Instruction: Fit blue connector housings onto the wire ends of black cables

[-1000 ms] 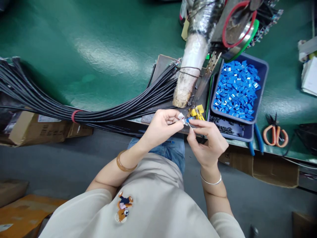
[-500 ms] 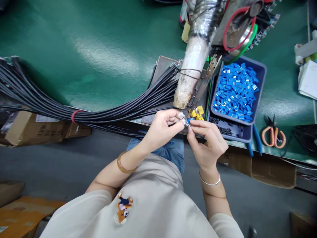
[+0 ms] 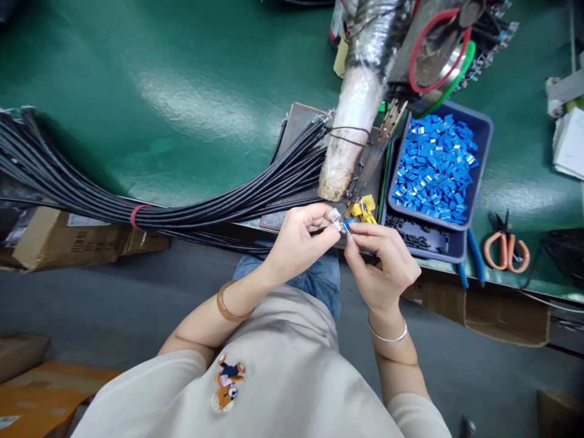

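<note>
My left hand (image 3: 303, 237) is closed in a pinch at the bench edge. Between its thumb and fingertips are thin wire ends with a small white piece (image 3: 334, 215) beside them. My right hand (image 3: 383, 258) meets it from the right, thumb and forefinger pinched at a small blue connector (image 3: 349, 224) against the wires. The fingertips partly hide how connector and wires join. Just beyond the hands lie yellow pieces (image 3: 364, 208), below the tip of a white, wrapped tube (image 3: 342, 158).
A red-banded bundle of black cables (image 3: 205, 205) runs along the bench's left edge. At right, a bin (image 3: 484, 152) of blue connectors sits over a tray (image 3: 456, 249) of small black parts. Blue-handled pliers (image 3: 475, 258) and orange-handled snips (image 3: 504, 246) lie farther right.
Both hands stay almost in place, still pinched together. The blue connector shows slightly more between the fingertips. The view has shifted very slightly.
</note>
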Demonstrator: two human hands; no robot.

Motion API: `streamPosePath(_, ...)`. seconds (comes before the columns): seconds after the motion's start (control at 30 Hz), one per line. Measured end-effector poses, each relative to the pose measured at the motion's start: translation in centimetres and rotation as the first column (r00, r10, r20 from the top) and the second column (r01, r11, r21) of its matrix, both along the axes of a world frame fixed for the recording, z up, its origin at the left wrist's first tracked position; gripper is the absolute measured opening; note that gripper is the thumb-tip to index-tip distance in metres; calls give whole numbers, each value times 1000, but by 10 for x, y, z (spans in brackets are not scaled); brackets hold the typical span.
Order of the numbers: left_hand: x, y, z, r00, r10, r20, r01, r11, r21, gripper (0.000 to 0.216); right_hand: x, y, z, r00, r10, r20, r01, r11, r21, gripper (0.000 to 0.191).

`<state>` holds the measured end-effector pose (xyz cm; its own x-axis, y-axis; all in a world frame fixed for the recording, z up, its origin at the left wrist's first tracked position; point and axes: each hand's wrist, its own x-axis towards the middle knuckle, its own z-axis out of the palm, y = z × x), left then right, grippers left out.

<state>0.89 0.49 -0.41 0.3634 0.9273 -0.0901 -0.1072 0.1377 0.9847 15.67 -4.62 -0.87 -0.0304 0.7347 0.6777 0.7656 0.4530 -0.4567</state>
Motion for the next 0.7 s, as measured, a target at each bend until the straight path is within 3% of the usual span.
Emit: streamPosePath(0.7, -2, 6, 2, 999, -21, 34, 23, 996, -82, 9, -4, 0, 2, 999, 6, 33, -6, 1000, 8, 20)
